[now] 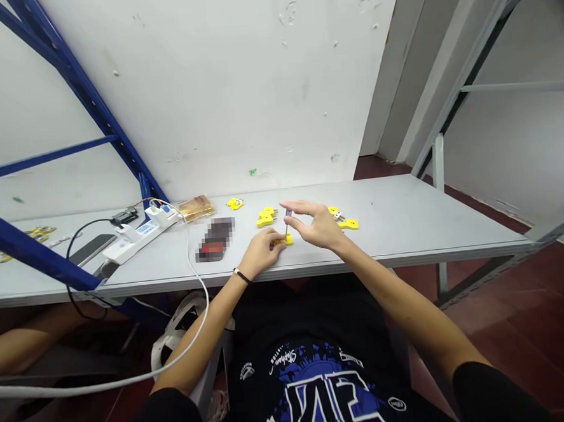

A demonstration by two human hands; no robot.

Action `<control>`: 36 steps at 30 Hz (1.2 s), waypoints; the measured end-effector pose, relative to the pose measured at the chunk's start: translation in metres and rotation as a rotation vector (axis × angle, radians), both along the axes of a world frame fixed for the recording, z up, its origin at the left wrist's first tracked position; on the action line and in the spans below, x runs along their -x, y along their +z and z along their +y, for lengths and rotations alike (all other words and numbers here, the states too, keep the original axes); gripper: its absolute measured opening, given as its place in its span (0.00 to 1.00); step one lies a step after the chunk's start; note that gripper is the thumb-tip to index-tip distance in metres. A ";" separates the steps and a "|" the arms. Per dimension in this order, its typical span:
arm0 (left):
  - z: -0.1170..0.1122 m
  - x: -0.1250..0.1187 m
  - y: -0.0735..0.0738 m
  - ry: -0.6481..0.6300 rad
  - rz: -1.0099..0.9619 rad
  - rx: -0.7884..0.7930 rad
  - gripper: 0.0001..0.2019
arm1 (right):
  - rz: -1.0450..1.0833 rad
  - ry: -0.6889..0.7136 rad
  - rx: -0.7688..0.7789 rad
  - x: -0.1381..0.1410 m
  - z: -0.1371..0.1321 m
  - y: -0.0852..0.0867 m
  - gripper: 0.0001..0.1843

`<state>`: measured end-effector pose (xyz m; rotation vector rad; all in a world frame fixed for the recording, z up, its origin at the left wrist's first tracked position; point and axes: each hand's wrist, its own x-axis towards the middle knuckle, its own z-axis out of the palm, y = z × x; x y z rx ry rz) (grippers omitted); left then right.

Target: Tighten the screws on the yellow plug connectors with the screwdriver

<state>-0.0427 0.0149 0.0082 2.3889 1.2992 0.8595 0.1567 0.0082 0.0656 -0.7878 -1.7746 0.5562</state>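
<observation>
My left hand (262, 251) rests on the table with its fingers closed on a small yellow plug connector (288, 239), partly hidden under the fingertips. Above it, my right hand (317, 225) grips the handle of a screwdriver (286, 226) between thumb and fingers. The screwdriver stands nearly upright, its thin shaft reaching down to the yellow connector. Several more yellow connectors (265, 219) lie just behind the left hand. Others, such as the yellow connector (348, 224), sit to the right of my right hand.
A white power strip (140, 235) with chargers stands at the left, by a blue shelf post (98, 107). A clear bag (196, 207) and a blurred dark object (215, 239) lie nearby. A white cable (197, 273) hangs over the table edge. Another person's arm (32, 338) shows at far left.
</observation>
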 end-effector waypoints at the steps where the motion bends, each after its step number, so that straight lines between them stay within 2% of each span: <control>1: 0.000 0.000 0.000 0.004 0.003 0.002 0.08 | 0.018 0.009 0.032 0.001 0.000 0.001 0.19; 4: 0.000 -0.001 0.000 0.002 -0.008 0.011 0.08 | 0.143 -0.020 0.106 0.003 0.002 -0.001 0.18; 7: 0.000 -0.002 0.000 -0.017 -0.036 0.017 0.08 | 0.238 -0.028 0.091 0.004 0.003 -0.005 0.17; 12: -0.001 -0.001 0.001 -0.022 -0.032 0.012 0.08 | 0.141 0.096 0.060 0.001 0.000 -0.006 0.19; 16: 0.000 -0.001 -0.001 -0.006 -0.058 0.014 0.12 | 0.077 -0.006 -0.036 0.004 0.001 -0.005 0.17; 18: 0.001 0.000 -0.003 0.002 -0.100 0.030 0.17 | 0.097 -0.068 -0.046 0.004 0.002 -0.006 0.15; 20: 0.003 0.000 -0.005 0.014 -0.129 0.054 0.19 | 0.142 -0.072 -0.037 0.004 0.004 -0.008 0.14; 25: 0.006 0.002 -0.007 0.037 -0.133 0.088 0.16 | 0.127 0.101 -0.032 0.001 0.002 -0.007 0.18; 27: 0.006 0.002 -0.006 0.034 -0.122 0.081 0.15 | 0.108 0.091 -0.026 0.002 0.001 -0.006 0.18; 32: 0.005 0.001 -0.004 0.037 -0.113 0.076 0.15 | 0.156 -0.051 -0.028 0.004 0.004 -0.006 0.13; 36: 0.004 0.001 -0.004 0.040 -0.109 0.079 0.15 | 0.160 0.038 -0.002 0.000 0.002 -0.005 0.14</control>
